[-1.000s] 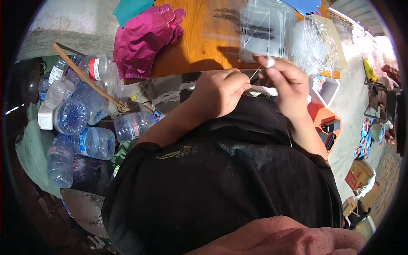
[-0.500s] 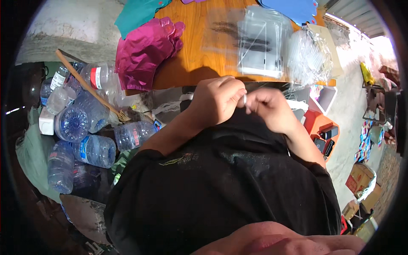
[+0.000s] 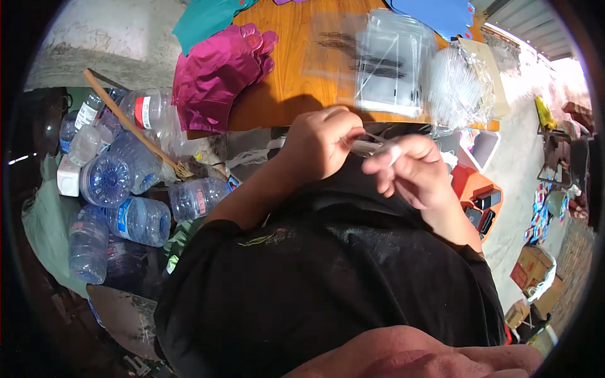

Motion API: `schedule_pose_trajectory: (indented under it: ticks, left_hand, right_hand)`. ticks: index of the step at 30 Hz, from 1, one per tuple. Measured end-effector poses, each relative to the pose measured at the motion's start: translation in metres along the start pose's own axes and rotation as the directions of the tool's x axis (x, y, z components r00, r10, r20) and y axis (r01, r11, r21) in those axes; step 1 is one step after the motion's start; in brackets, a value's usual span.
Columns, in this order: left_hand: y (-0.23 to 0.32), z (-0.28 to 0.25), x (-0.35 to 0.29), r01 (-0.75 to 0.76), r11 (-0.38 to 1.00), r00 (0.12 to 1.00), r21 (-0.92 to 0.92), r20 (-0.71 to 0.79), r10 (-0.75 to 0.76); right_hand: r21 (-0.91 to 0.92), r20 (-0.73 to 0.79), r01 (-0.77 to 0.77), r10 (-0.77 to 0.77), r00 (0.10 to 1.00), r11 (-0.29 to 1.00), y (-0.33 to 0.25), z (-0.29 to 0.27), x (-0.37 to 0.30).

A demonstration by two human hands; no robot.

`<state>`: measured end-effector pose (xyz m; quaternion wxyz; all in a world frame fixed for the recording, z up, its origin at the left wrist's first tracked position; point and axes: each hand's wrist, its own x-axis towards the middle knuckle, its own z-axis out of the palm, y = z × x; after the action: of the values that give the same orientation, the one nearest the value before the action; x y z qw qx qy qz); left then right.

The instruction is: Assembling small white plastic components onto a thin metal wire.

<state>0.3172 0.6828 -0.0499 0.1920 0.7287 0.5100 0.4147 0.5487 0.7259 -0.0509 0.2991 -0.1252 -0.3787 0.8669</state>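
Observation:
My left hand point(image 3: 322, 143) is closed in a pinch in front of the table edge. From its fingertips a thin pale strand point(image 3: 376, 137) runs toward my right hand point(image 3: 416, 171); its material is too small to make out. My right hand has its fingers apart, some partly bent. A white band point(image 3: 394, 153) wraps one of its fingers, and the strand seems to lead to it. Both hands hover above the front of my black shirt point(image 3: 328, 264).
Ahead, the wooden table point(image 3: 287, 82) carries magenta fabric point(image 3: 217, 82), teal fabric point(image 3: 205, 25), blue fabric point(image 3: 435, 16), clear plastic sleeves point(image 3: 391, 63) and a clear plastic bundle point(image 3: 460, 82). Plastic bottles point(image 3: 142, 222) and a wooden-handled brush point(image 3: 129, 126) lie left. An orange container point(image 3: 495, 195) stands right.
My right hand has moved away from my left, to the right and slightly nearer, and its fingers have spread. The strand now shows between the hands. My left hand stays nearly still.

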Motion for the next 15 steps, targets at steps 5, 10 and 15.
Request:
schedule_pose_trajectory:
  ticks: [5,10,15]
  left_hand:
    - [0.010,0.006,-0.004,-0.036,0.999,0.997,-0.001,0.071,0.036]
    - [0.000,-0.003,0.002,-0.017,0.998,1.000,-0.057,0.018,0.018]
    - [0.012,0.006,-0.003,0.012,0.999,0.999,-0.053,0.054,-0.010]
  right_hand:
    - [-0.868,-0.190,0.007,-0.345,0.919,0.497,0.006,-0.017,0.026]
    - [-0.243,-0.027,-0.156,0.154,0.988,0.958,-0.003,0.005,0.005]
    - [-0.983,0.147,0.183,-0.579,0.802,0.004,-0.007,-0.008,0.034]
